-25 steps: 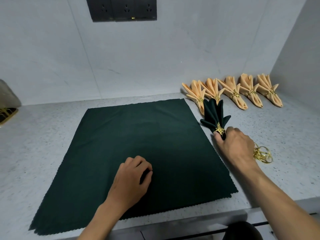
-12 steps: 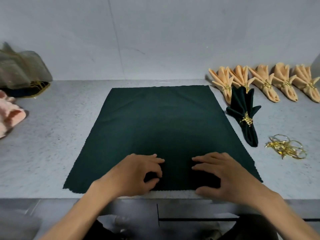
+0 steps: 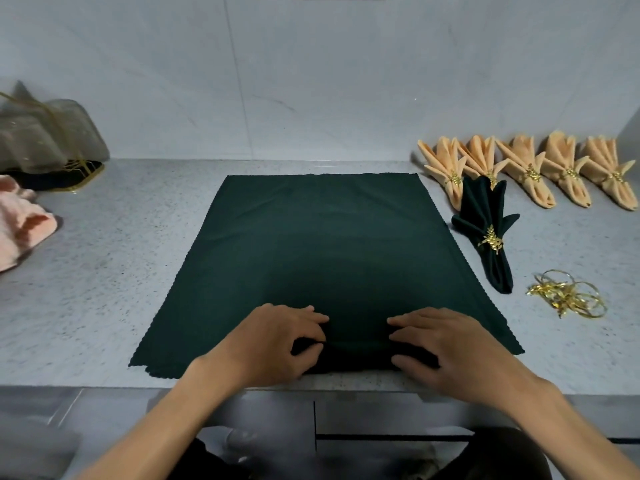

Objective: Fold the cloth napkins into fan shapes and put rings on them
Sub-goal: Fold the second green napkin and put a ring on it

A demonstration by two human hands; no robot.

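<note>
A dark green napkin (image 3: 322,244) lies spread flat on the grey counter. Its near edge is raised into a small pleat between my hands. My left hand (image 3: 273,341) pinches that pleat from the left, thumb under and fingers on top. My right hand (image 3: 446,344) pinches the same pleat from the right. A finished green fan napkin (image 3: 485,216) with a gold leaf ring lies just right of the cloth. A heap of loose gold rings (image 3: 568,294) sits further right.
Several orange fan napkins with rings (image 3: 530,168) line the back right by the wall. A pink cloth (image 3: 20,220) and a sheer bag over a dark tray (image 3: 45,143) sit at the far left. The counter's front edge (image 3: 104,384) runs just below my hands.
My right hand left the finished green fan napkin and came to the flat cloth's near edge. Both hands now pinch up a fold there; the view swung left.
</note>
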